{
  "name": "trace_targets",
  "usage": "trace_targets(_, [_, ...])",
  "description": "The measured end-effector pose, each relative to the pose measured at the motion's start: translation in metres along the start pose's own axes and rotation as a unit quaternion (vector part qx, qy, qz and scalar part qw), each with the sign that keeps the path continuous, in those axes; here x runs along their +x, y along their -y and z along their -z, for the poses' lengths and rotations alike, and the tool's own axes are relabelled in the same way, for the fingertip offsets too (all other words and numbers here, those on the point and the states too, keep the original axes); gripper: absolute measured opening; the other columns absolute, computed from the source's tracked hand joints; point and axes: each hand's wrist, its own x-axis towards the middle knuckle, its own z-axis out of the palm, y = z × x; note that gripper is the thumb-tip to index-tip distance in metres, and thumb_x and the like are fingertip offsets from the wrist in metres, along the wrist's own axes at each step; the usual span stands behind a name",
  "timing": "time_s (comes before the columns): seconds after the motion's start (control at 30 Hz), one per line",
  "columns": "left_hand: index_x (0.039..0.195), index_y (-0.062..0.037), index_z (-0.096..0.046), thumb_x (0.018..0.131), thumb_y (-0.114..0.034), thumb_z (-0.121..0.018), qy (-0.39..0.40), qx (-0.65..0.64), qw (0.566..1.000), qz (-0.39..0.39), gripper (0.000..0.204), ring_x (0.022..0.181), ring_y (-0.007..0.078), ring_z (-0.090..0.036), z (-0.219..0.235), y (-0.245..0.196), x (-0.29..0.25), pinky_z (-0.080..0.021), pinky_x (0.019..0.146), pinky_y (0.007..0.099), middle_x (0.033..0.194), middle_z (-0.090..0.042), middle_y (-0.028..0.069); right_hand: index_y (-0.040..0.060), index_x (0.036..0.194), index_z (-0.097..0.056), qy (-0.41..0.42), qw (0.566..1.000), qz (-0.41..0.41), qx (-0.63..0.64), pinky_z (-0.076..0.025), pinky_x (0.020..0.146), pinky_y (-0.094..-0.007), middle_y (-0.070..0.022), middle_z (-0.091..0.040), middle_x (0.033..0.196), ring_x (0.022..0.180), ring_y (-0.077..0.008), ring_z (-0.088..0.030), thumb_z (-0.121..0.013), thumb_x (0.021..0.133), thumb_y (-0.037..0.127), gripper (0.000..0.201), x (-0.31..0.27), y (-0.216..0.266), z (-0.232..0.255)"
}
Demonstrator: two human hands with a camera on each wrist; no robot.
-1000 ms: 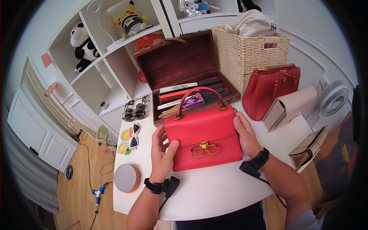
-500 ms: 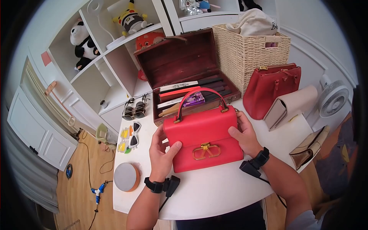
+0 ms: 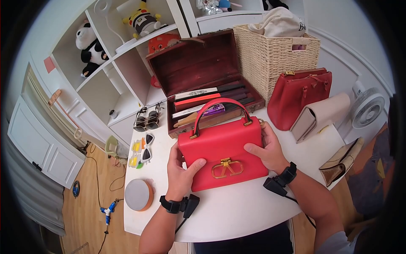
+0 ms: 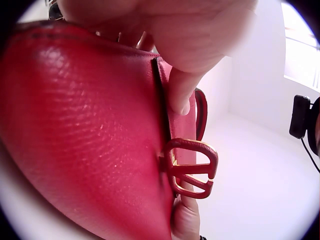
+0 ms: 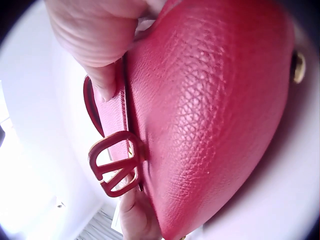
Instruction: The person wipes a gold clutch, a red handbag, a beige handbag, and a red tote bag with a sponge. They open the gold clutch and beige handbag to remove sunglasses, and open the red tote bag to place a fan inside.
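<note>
A red handbag (image 3: 224, 148) with a gold clasp (image 3: 227, 168) and an arched handle (image 3: 223, 100) is held over the white table, its flap down. My left hand (image 3: 181, 175) grips its left side, thumb on the front near the flap edge. On the right side my right hand (image 3: 270, 148) holds it, thumb on the flap and fingers behind. The left wrist view has the left thumb pressed on the flap edge of the bag (image 4: 100, 130); in the right wrist view the right thumb lies above the clasp (image 5: 117, 162). Fingers behind the bag are mostly hidden.
Behind the bag stands an open wooden case (image 3: 194, 63) of fans. A woven basket (image 3: 270, 59), another red bag (image 3: 298, 99), a beige bag (image 3: 321, 114) and a gold pouch (image 3: 340, 163) are rightward. Sunglasses (image 3: 147, 120) and a round speaker (image 3: 138, 194) lie left.
Both thumbs have slid inward over the front of the bag, the right one onto the flap. The bag has shifted slightly, and both hands still hold it.
</note>
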Motion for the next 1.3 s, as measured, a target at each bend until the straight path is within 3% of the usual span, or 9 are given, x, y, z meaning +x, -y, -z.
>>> trace_targets(0.23, [0.142, -0.0012, -0.043, 0.083, -0.012, -0.084, -0.006, 0.01, 1.0, -0.01, 0.073, 0.106, 0.0158, -0.061, -0.001, 0.005, 0.0, -0.051, 0.091, 0.03, 0.122, -0.063, 0.0099, 0.0057, 0.132, -0.044, 0.003, 1.0, 0.011, -0.007, -0.044, 0.107, -0.0328, -0.0078, -0.056, 0.13, 0.12, -0.0136, -0.055, -0.075, 0.09, 0.005, 0.053, -0.001, -0.002, -0.003])
trace_targets(0.57, [0.146, -0.0013, -0.04, 0.081, -0.017, -0.086, -0.002, -0.012, 1.0, 0.011, 0.081, 0.113, 0.0179, -0.058, -0.001, 0.003, -0.001, -0.049, 0.096, 0.0327, 0.127, -0.061, 0.0106, 0.0057, 0.135, -0.04, 0.003, 1.0, 0.003, -0.013, -0.042, 0.109, -0.0335, -0.0085, -0.054, 0.131, 0.123, -0.0147, -0.053, -0.076, 0.09, 0.008, 0.057, -0.002, -0.001, -0.002])
trace_targets(0.63, [0.155, -0.0045, -0.024, 0.075, -0.022, -0.091, 0.029, -0.012, 1.0, 0.001, 0.106, 0.124, 0.0234, -0.055, 0.003, 0.005, -0.001, -0.049, 0.104, 0.0371, 0.138, -0.053, 0.0148, 0.0055, 0.137, -0.038, 0.029, 0.999, 0.026, -0.036, -0.041, 0.11, -0.0344, -0.0096, -0.053, 0.132, 0.124, -0.016, -0.052, -0.078, 0.09, 0.015, 0.062, -0.003, 0.001, -0.001])
trace_targets(0.67, [0.155, -0.0045, -0.024, 0.075, -0.022, -0.091, 0.03, -0.012, 0.999, 0.001, 0.106, 0.124, 0.0234, -0.055, 0.001, 0.003, -0.001, -0.049, 0.104, 0.0371, 0.138, -0.053, 0.0148, 0.0055, 0.137, -0.038, 0.028, 0.999, 0.026, -0.036, -0.041, 0.11, -0.0344, -0.0096, -0.053, 0.132, 0.124, -0.016, -0.052, -0.078, 0.09, 0.015, 0.062, -0.003, 0.0, 0.0])
trace_targets(0.73, [0.159, -0.0103, -0.003, 0.064, -0.026, -0.098, 0.094, -0.068, 0.991, -0.071, 0.135, 0.135, 0.0287, -0.049, -0.004, -0.002, 0.0, -0.047, 0.111, 0.0424, 0.15, -0.038, 0.0188, 0.0052, 0.138, -0.037, 0.038, 0.998, 0.014, -0.04, -0.041, 0.11, -0.0348, -0.0105, -0.052, 0.133, 0.126, -0.0168, -0.05, -0.079, 0.09, 0.021, 0.065, -0.003, 0.0, 0.002])
trace_targets(0.83, [0.159, -0.0147, 0.009, 0.055, -0.027, -0.101, 0.103, -0.031, 0.994, -0.032, 0.152, 0.14, 0.0312, -0.044, -0.005, -0.003, 0.0, -0.046, 0.113, 0.0465, 0.155, -0.027, 0.0206, 0.0046, 0.137, -0.037, 0.023, 0.998, -0.002, -0.05, -0.041, 0.109, -0.0343, -0.011, -0.051, 0.133, 0.126, -0.0162, -0.049, -0.074, 0.094, 0.022, 0.059, -0.004, 0.001, 0.001])
trace_targets(1.03, [0.159, -0.0081, 0.004, 0.052, -0.025, -0.102, 0.088, 0.061, 0.992, -0.063, 0.151, 0.138, 0.0303, -0.045, -0.003, 0.0, 0.0, -0.042, 0.116, 0.0444, 0.155, -0.029, 0.0192, 0.0042, 0.136, -0.038, 0.013, 0.999, -0.014, -0.039, -0.042, 0.107, -0.033, -0.011, -0.053, 0.131, 0.123, -0.0146, -0.051, -0.066, 0.1, 0.021, 0.048, -0.002, -0.003, 0.001])
trace_targets(1.23, [0.158, -0.0048, -0.003, 0.049, -0.027, -0.103, 0.077, 0.107, 0.989, -0.068, 0.149, 0.137, 0.0294, -0.046, -0.001, 0.0, -0.001, -0.042, 0.116, 0.0438, 0.152, -0.034, 0.0179, 0.0044, 0.133, -0.041, 0.028, 0.999, 0.003, -0.045, -0.043, 0.106, -0.0319, -0.0098, -0.055, 0.13, 0.12, -0.0135, -0.053, -0.067, 0.1, 0.02, 0.045, -0.002, -0.002, 0.003])
trace_targets(1.3, [0.157, -0.0044, -0.007, 0.055, -0.026, -0.101, 0.065, 0.127, 0.986, -0.09, 0.14, 0.134, 0.0284, -0.048, -0.002, -0.002, -0.004, -0.043, 0.114, 0.0422, 0.149, -0.038, 0.0176, 0.0047, 0.132, -0.042, 0.03, 0.999, 0.004, -0.045, -0.044, 0.106, -0.0318, -0.0096, -0.055, 0.129, 0.12, -0.0136, -0.054, -0.068, 0.099, 0.019, 0.044, -0.002, -0.003, 0.004])
